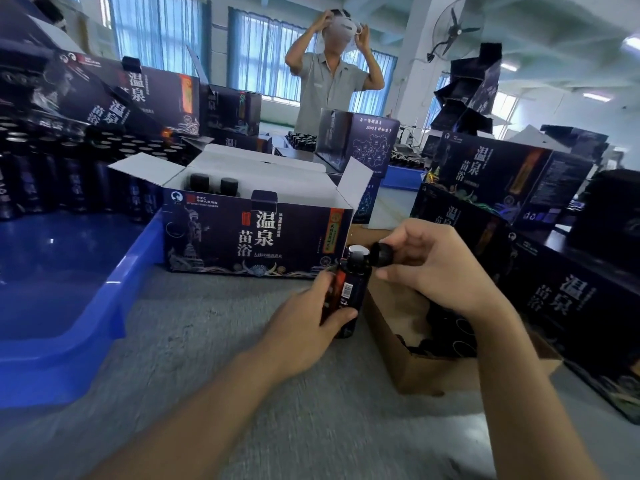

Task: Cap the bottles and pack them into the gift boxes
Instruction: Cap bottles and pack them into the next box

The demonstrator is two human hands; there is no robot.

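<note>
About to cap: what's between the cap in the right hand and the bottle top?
Nothing. In the head view the cap, pinched by the right hand, sits right beside the bottle top; the left hand grips the bottle.

Bottle (353, 275) middle behind left fingers (339, 317)

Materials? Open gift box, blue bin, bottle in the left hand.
Open gift box: printed cardboard, white raw inner flaps. Blue bin: glossy moulded plastic, by its sheen. Bottle: dark, glossy, probably plastic or glass; silvery mouth looks foil-sealed.
</note>
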